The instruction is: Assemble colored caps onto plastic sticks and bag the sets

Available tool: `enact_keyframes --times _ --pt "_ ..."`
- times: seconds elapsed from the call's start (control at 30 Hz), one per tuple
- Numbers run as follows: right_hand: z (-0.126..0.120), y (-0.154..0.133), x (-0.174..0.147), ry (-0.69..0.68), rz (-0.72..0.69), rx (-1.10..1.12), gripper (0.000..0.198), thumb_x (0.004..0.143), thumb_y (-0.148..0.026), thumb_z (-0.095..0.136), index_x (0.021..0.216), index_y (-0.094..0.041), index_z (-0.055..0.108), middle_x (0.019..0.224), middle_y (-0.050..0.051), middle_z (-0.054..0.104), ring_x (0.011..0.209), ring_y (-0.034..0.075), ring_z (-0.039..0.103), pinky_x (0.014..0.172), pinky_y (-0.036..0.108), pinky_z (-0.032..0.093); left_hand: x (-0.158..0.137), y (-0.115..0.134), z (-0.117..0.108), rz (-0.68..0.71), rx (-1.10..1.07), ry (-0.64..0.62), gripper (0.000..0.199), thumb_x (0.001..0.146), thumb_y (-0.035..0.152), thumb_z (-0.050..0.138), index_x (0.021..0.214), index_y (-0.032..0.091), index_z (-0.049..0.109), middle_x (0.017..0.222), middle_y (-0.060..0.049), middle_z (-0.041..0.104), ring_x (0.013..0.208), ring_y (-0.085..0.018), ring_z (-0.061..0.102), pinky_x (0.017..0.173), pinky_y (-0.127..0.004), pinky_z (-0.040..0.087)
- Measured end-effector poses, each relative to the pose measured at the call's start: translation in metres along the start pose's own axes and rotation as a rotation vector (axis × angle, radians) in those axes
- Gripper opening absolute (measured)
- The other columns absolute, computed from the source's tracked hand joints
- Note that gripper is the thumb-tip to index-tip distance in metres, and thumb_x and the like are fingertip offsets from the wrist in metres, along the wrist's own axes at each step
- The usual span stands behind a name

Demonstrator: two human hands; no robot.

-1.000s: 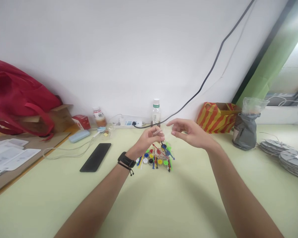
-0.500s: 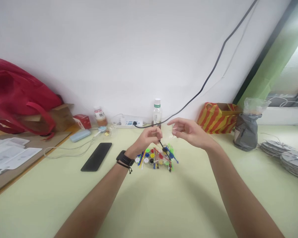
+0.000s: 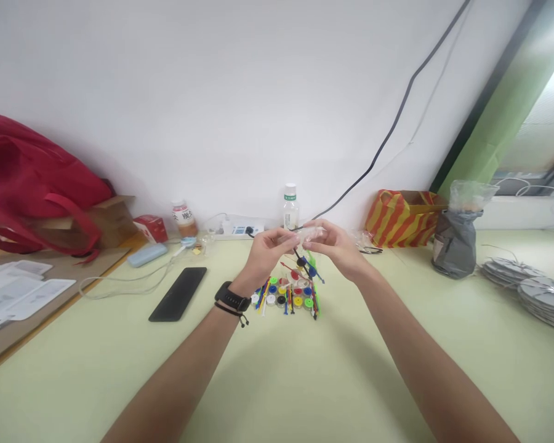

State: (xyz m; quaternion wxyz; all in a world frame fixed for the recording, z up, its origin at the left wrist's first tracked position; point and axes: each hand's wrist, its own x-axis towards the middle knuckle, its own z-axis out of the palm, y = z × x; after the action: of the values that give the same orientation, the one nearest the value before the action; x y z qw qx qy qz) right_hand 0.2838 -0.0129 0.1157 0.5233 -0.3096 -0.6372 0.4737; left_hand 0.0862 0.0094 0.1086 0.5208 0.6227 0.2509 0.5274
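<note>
Pinches a clear plastic bag (image 3: 313, 234) at its left end with the left hand (image 3: 262, 255), closed narrow; holds it raised above clustered colourful pieces (image 3: 298, 301) on the table (image 3: 277, 375); grips its right end with the right hand (image 3: 340, 249), likewise narrow.

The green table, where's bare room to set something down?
Bare table: between the left forearm and right forearm, nearer you than the plastic pieces; right of the right forearm, up to the stacked discs; and nearer you than the phone, left of the left forearm. It's crowded where the pieces lie and along the wall, by the bottle, power strip and striped bag.
</note>
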Motion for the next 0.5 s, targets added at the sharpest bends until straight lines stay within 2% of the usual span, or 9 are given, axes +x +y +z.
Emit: enact_keyframes --times 0.1,0.23,0.4,0.5 --pt "0.007 0.005 0.002 0.049 -0.009 0.001 0.044 0.074 -0.038 0.085 0.111 -0.023 0.066 0.088 0.003 0.072 0.083 0.02 0.068 0.079 0.035 0.053 0.0 0.001 0.002 0.008 0.025 -0.026 0.019 0.072 0.023 0.083 0.085 0.015 0.071 0.081 -0.002 0.066 0.076 -0.014 0.062 0.072 -0.027 0.053" --pt "0.016 0.001 0.0 0.063 -0.063 -0.026 0.037 0.075 -0.034 0.085 0.106 -0.023 0.069 0.082 0.0 0.068 0.074 0.017 0.064 0.07 0.031 0.05 -0.001 0.001 0.003 0.063 0.115 -0.005 0.01 0.072 0.012 0.069 0.077 0.017 0.061 0.073 0.003 0.057 0.069 -0.011 0.054 0.066 -0.023 0.048" --pt "0.015 -0.004 -0.002 0.04 -0.033 -0.042 0.039 0.074 -0.033 0.085 0.108 -0.022 0.068 0.077 0.0 0.069 0.073 0.018 0.064 0.071 0.032 0.051 -0.003 0.006 0.0 0.089 0.188 -0.048 0.014 0.069 0.008 0.065 0.074 0.017 0.056 0.069 0.004 0.052 0.065 -0.01 0.049 0.061 -0.022 0.043" --pt "0.011 -0.007 -0.003 0.022 -0.012 -0.031 0.041 0.074 -0.032 0.085 0.109 -0.022 0.067 0.076 0.001 0.07 0.073 0.018 0.065 0.073 0.034 0.052 -0.003 0.009 -0.005 0.032 0.173 -0.145 0.015 0.069 0.009 0.066 0.077 0.018 0.056 0.067 0.005 0.052 0.062 -0.01 0.048 0.06 -0.023 0.043"
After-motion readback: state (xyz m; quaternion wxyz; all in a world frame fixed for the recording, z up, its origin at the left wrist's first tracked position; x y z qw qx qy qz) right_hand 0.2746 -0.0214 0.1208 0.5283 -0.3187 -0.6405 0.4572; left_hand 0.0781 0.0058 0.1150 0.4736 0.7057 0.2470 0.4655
